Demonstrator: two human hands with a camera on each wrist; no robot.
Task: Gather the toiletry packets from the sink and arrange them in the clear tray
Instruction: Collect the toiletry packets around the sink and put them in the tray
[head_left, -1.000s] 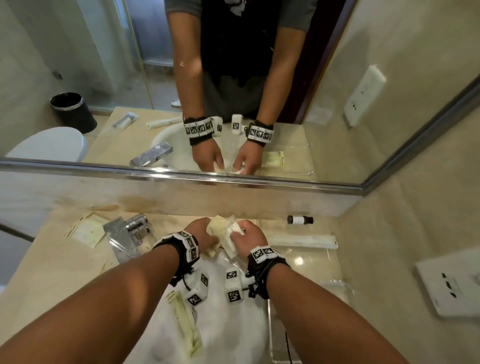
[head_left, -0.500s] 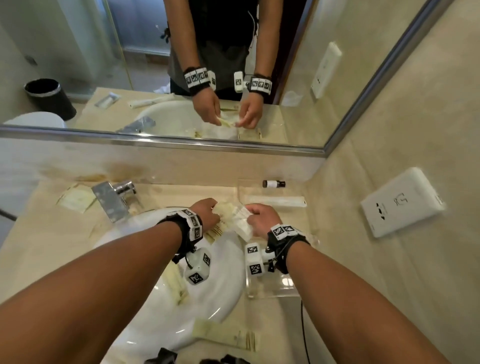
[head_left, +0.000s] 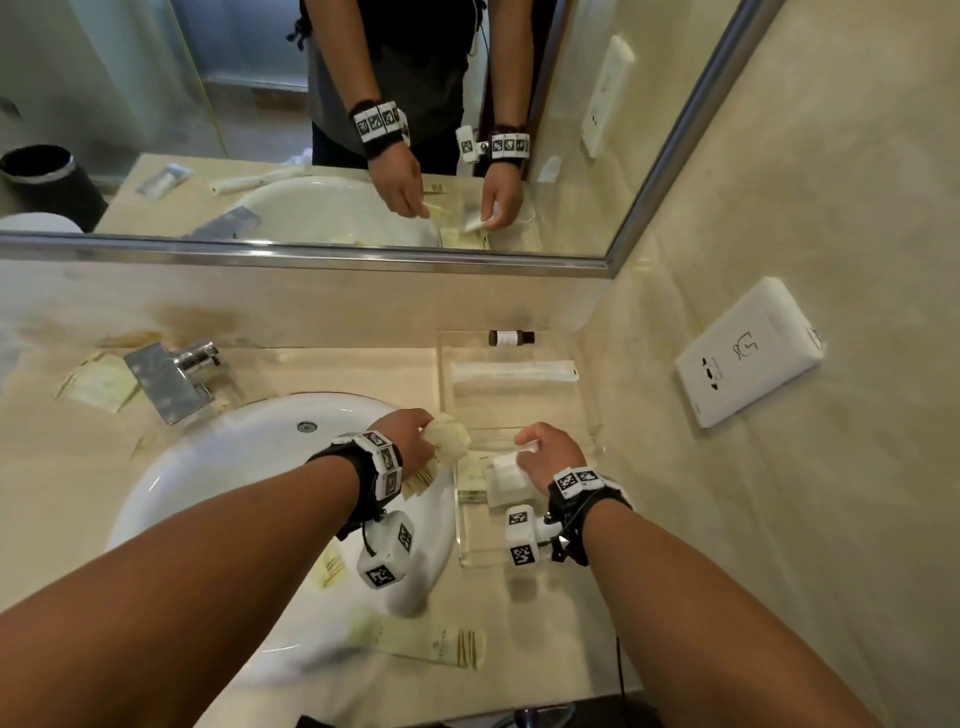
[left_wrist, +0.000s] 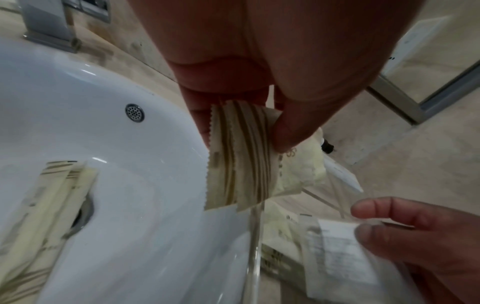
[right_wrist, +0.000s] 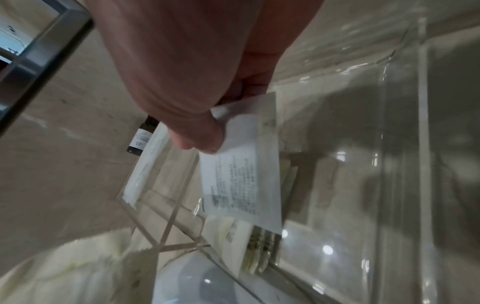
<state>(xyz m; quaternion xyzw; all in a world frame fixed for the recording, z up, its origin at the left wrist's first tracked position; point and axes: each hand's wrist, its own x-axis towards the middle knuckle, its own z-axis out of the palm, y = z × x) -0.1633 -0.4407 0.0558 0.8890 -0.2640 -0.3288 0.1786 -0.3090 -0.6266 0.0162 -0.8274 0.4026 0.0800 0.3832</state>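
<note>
head view: half a second ago both hands met over the sink's right edge with the packets bunched between them; now they have parted. the right hand (head_left: 553, 451) has carried a white packet (head_left: 508, 474) across and holds it low over the clear tray (head_left: 584, 410), above a cream packet (head_left: 470, 480) that already lies in the tray. the left hand (head_left: 410, 441) stays over the sink (head_left: 218, 457) rim, pinching a bunch of cream packets (head_left: 447, 440). i judge the handoff done and the placing under way. more packets are left: one in the bowl (head_left: 328, 566), one across the near rim (head_left: 421, 642), one on the counter left of the faucet (head_left: 171, 376). a long white sachet (head_left: 514, 371) and a small dark bottle (head_left: 511, 338) lie at the tray's far end.

left wrist view: the left hand's thumb (left_wrist: 293, 125) and fingers are curled round the striped, serrated ends of two or three cream packets (left_wrist: 239, 160). another packet lies over the drain (left_wrist: 52, 197). the right hand's fingers (left_wrist: 405, 209) hold the white packet beyond the tray's wall.

right wrist view: the thumb (right_wrist: 200, 131) pinches the printed white packet's (right_wrist: 241, 174) top edge; it hangs inside the tray walls, just above the cream one. nothing blocks the drop, though the clear walls are hard to see.
</note>
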